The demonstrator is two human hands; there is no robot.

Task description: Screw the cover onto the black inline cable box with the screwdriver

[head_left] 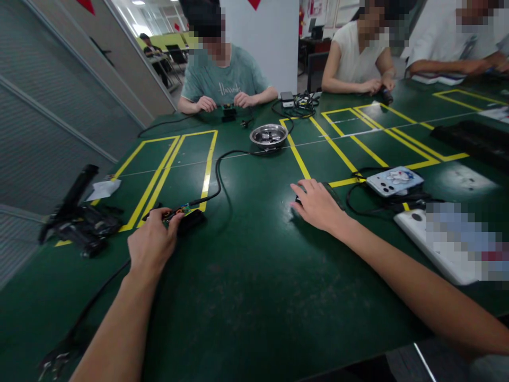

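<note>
Left hand [153,239]: thumb and fingers pinch a wired circuit board [183,208].
Right hand [316,204]: fingers apart over a black slab [334,195]; grip can't be told.
Steel bowl [262,146]: beyond the 2 hands.

Left hand [153,241], circuit board [184,208] (held), black cable [218,172]

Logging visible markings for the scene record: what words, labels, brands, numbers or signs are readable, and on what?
"Harr…": teal shirt across the table; last letters too blurred to read.
Red-and-white wall notice in the background: too small to read.
Circuit board in the left hand: any markings too small to read.
White device at right: partly pixelated, nothing readable.
No other text is readable.
</note>
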